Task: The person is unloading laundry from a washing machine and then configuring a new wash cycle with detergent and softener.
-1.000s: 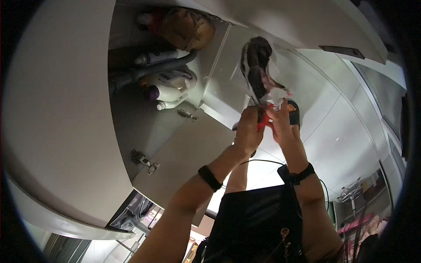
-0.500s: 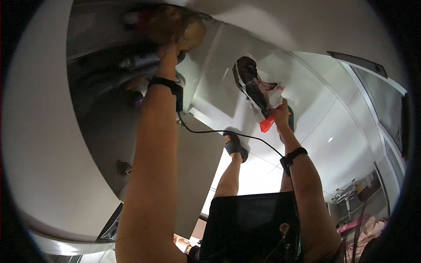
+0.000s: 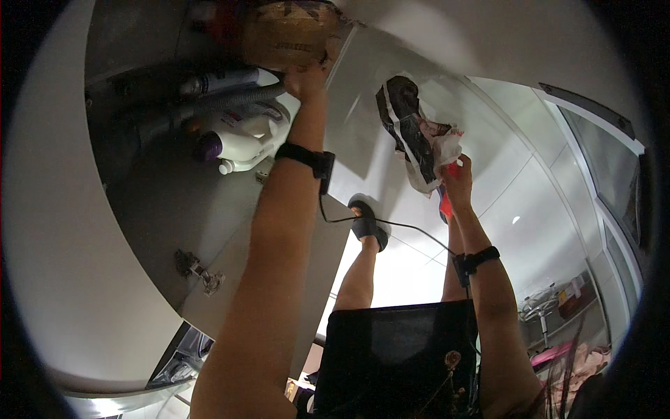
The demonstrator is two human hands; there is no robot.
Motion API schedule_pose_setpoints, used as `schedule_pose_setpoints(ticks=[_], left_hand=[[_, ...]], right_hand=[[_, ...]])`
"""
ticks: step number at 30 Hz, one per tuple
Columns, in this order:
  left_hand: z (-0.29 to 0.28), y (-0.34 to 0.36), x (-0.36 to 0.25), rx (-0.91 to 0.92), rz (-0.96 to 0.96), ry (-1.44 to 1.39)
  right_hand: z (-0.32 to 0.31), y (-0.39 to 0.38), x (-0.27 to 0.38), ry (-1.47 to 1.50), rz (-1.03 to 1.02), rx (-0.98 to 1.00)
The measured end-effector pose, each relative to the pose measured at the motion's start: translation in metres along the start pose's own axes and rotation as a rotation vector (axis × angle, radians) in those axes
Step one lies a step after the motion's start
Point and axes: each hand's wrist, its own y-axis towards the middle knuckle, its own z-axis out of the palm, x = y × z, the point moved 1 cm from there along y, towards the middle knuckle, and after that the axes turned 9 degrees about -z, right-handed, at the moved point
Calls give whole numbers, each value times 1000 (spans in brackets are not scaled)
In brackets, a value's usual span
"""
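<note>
My left hand [image 3: 307, 82] reaches up into an open cabinet and is closed at the lower edge of a tan, rounded package [image 3: 289, 38] with dark markings; its fingertips are partly hidden. My right hand [image 3: 457, 183] is closed on the end of a crumpled plastic bag [image 3: 412, 133], black and white with a red part, which hangs over the floor. Beside my left wrist, inside the cabinet, lie a white bottle with a purple cap [image 3: 237, 145] and a slimmer bottle with a blue-grey label [image 3: 220, 82].
A grey corrugated hose [image 3: 223, 101] runs behind the bottles. The cabinet's side carries a metal hinge [image 3: 200, 272]. My slippered foot [image 3: 366, 225] stands on the white tiled floor [image 3: 412, 265]. At the right are a glass-panelled door [image 3: 600, 150] and pink cloth [image 3: 583, 366].
My left hand and the tan package have shifted right, uncovering the white bottle. The plastic bag in my right hand has tilted a little, its red part now lower beside the wrist.
</note>
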Motion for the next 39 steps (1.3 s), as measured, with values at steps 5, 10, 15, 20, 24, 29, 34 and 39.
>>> schedule_pose_setpoints(ticks=[5,10,15,20,24,29,34,39], left_hand=[[1,-31,26,2,55,-326],[-7,-47,44,-62,195,-63],[0,-105,38,42,322,302],[29,-108,67,137,485,430],[39,-107,80,219,531,606],[46,-114,112,357,637,739],[34,-122,137,395,598,795],[39,-134,159,431,679,896]], right_hand=[[4,-9,32,-559,-158,-166],[16,5,70,-301,-600,-91],[71,46,121,-261,-803,22],[145,118,146,-80,-621,105],[153,129,131,-434,-218,18],[132,116,57,-404,-441,-95],[124,78,81,-758,-182,-304],[105,147,34,-471,-504,136]])
